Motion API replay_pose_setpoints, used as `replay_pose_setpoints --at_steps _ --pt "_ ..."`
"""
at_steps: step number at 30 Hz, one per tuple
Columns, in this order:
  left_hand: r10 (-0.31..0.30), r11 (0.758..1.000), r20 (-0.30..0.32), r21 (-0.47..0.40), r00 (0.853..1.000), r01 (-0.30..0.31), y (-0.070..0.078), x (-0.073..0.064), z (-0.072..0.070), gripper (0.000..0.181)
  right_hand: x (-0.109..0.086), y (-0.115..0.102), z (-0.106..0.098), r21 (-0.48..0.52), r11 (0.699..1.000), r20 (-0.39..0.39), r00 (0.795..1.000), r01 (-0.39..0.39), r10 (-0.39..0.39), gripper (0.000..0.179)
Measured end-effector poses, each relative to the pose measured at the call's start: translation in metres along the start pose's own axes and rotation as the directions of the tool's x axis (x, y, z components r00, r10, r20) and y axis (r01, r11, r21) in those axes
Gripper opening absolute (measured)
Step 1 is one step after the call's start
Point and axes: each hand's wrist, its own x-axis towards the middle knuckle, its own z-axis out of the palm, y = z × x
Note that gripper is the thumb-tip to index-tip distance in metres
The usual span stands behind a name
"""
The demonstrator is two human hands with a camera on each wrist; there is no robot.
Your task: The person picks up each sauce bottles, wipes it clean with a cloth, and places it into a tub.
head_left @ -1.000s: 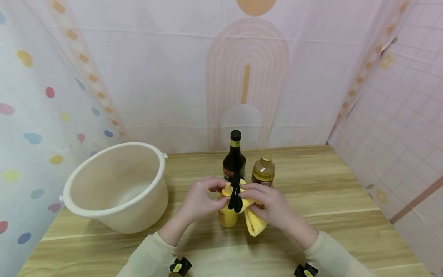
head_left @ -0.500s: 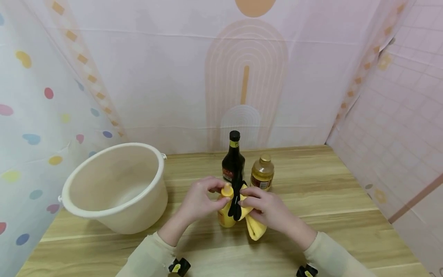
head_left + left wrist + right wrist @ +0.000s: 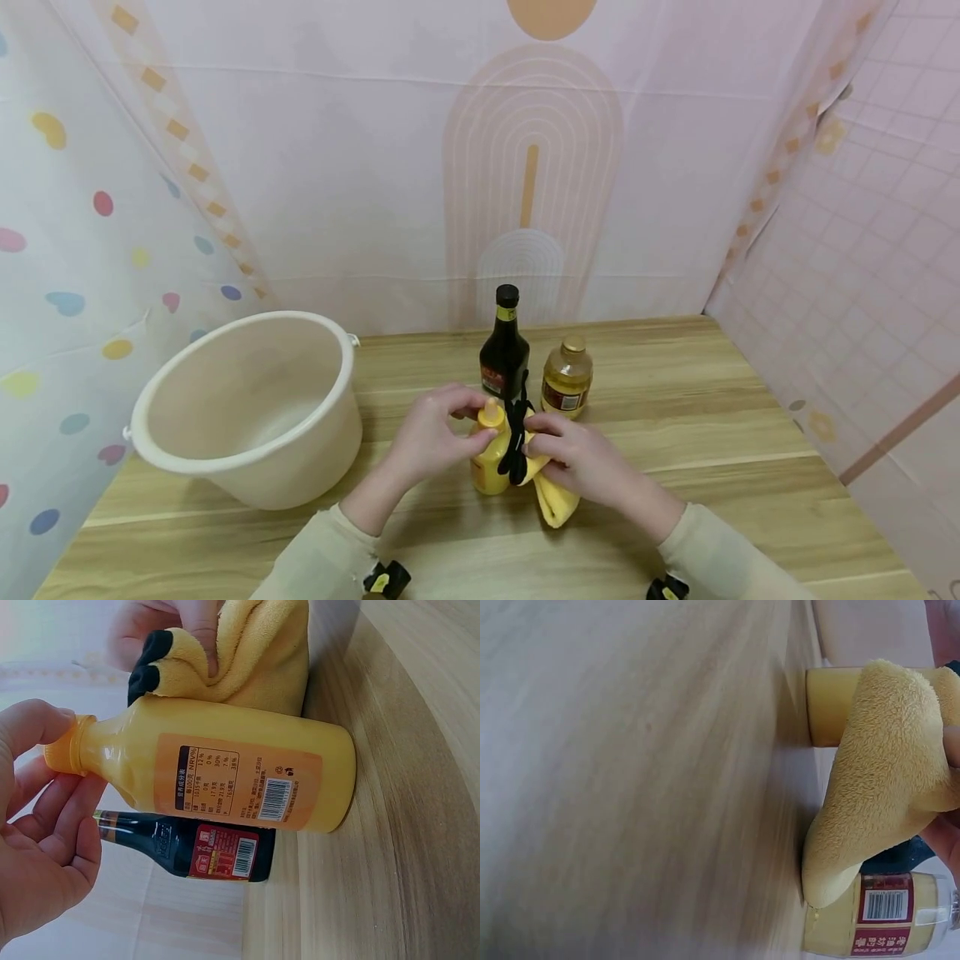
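Observation:
My left hand (image 3: pixel 435 433) pinches the cap (image 3: pixel 66 746) of a yellow squeeze bottle (image 3: pixel 127 761) between thumb and fingers. The bottle stands upright on the wooden table, and its printed label with a barcode shows in the left wrist view. My right hand (image 3: pixel 588 458) holds a folded, fluffy yellow cloth (image 3: pixel 555 498) with black edging (image 3: pixel 516 442). This cloth lies right up against the bottle's right side, and its lower fold hangs toward the tabletop. Part of the right hand's grip is hidden behind the cloth.
Behind the hands stand a dark sauce bottle (image 3: pixel 504 354) with a black cap and a clear bottle (image 3: pixel 567 379) of golden liquid. A large white bucket (image 3: pixel 318 442) sits on the left of the wooden table (image 3: pixel 690 417). Patterned curtains (image 3: pixel 360 183) enclose the back and sides.
My right hand has slid the cloth a little downward along the bottle's side, and its black edging has shifted. The left hand keeps its pinch on the cap.

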Motion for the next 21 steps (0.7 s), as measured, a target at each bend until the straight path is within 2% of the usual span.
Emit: replay_pose_setpoints --at_steps 11,21 --pt "-0.003 1.000 0.002 0.021 1.000 0.003 -0.001 0.000 0.001 0.023 -0.007 0.003 0.010 -0.031 0.999 0.103 0.995 0.009 -0.005 0.032" --pt "0.006 1.000 0.002 0.021 1.000 -0.006 -0.001 0.000 0.001 0.022 -0.007 0.003 0.011 -0.060 0.998 0.247 0.969 0.009 0.006 0.027"
